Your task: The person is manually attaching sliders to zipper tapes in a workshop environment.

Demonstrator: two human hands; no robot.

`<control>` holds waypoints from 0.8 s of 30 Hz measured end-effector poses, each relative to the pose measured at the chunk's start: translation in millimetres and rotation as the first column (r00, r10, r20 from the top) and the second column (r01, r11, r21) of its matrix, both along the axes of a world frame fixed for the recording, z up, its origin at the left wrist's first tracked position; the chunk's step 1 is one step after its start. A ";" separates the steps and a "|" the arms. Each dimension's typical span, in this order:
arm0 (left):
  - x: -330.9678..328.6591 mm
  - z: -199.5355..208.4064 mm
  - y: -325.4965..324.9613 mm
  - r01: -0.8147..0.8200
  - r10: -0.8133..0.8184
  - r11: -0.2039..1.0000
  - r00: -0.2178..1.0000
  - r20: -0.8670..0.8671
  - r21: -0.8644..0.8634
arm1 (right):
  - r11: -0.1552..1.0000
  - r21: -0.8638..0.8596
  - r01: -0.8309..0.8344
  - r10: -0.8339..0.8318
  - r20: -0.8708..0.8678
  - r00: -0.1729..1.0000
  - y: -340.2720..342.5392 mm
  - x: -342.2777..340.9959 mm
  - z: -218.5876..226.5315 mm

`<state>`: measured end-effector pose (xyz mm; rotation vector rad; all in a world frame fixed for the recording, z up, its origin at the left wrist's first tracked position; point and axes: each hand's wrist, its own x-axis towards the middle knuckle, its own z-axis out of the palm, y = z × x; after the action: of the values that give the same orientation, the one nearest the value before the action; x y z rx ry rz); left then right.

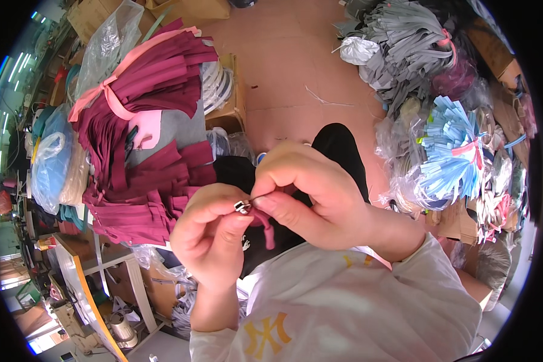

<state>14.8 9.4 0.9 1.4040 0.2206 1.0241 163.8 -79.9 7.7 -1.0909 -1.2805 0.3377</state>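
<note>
In front of my body, my left hand [208, 232] pinches a small silvery metal piece [242, 207], shaped like a zipper slider, between thumb and forefinger. Close against it, my right hand [320, 196] is closed in a pinch at a thin dark end beside the metal. Below the right thumb hangs a short length of narrow maroon strip [269, 236], whose upper part is hidden by the fingers. To the left of my hands lie bundles of maroon strips [145, 181], the far one bound with a pink tie [111, 93].
Grey strips [404, 42] and light blue strips [449, 151] lie bundled at the right among plastic bags. A cardboard box [232, 99] stands beyond the maroon pile. At the lower left is a wooden-edged table [84, 295]. Reddish floor [283, 66] shows ahead.
</note>
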 end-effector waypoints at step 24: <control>6.1 -2.2 -4.2 0.164 -0.135 0.916 0.985 0.104 -0.366 | 0.992 -0.103 -0.078 0.072 -0.063 0.995 -2.6 1.7 2.8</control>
<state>20.9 5.1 -1.3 1.0164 0.2342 0.8546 165.5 -82.5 10.5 -1.1154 -1.2650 0.4954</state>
